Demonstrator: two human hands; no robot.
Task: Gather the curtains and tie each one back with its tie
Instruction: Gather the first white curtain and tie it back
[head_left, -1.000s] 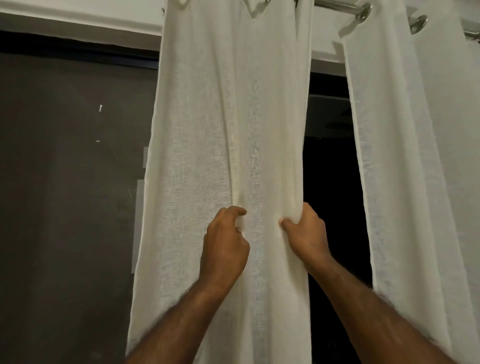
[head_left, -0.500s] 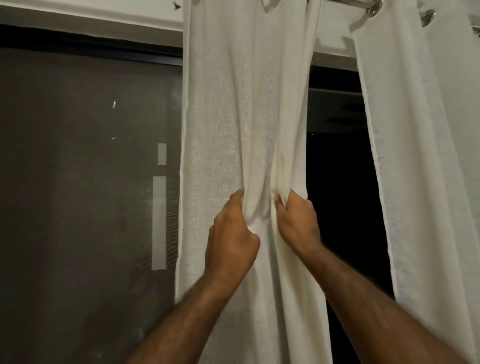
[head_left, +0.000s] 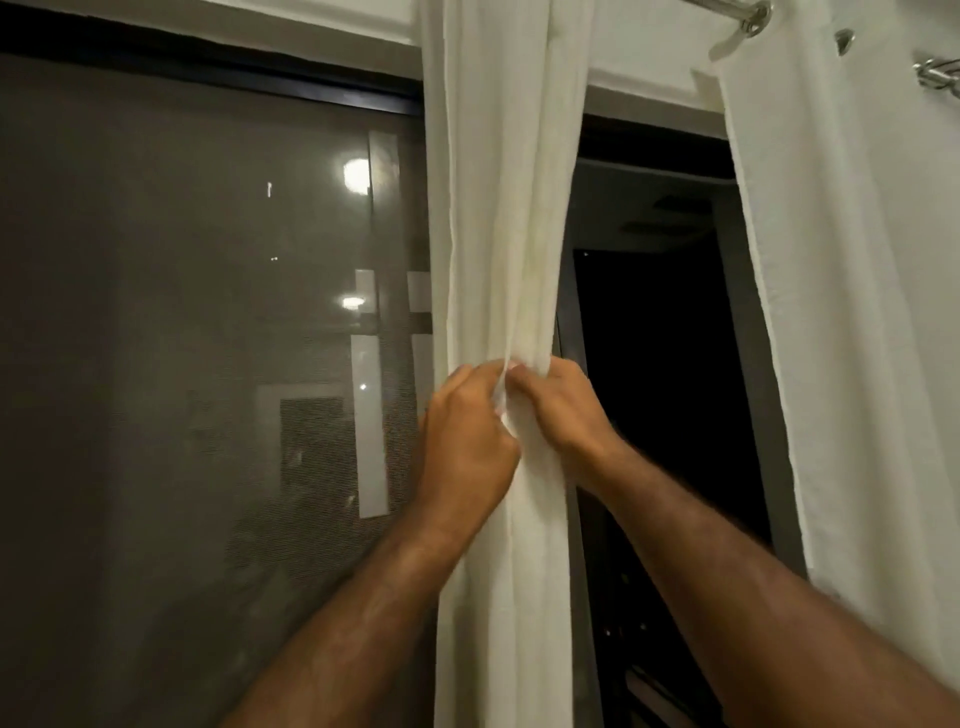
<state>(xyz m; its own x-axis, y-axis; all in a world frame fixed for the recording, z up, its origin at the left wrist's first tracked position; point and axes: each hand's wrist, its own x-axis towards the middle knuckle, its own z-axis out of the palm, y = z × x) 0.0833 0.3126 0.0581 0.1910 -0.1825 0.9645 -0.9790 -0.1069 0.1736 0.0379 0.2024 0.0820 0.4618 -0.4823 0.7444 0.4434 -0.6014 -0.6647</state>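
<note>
A cream-white curtain (head_left: 498, 208) hangs in the middle of the view, bunched into a narrow column of folds. My left hand (head_left: 462, 441) grips the bunch from its left side and my right hand (head_left: 561, 410) grips it from the right, knuckles nearly touching at about mid-height. A second white curtain (head_left: 857, 312) hangs spread out at the right, on metal rings. No tie shows in the view.
A metal curtain rod (head_left: 737, 10) runs along the top right. A dark screened window pane (head_left: 208, 338) with light reflections fills the left. A black opening (head_left: 660, 364) lies between the two curtains.
The middle curtain has gone from spread wide to a tight bunch. My hands have come together, and the window pane at the left has been uncovered.
</note>
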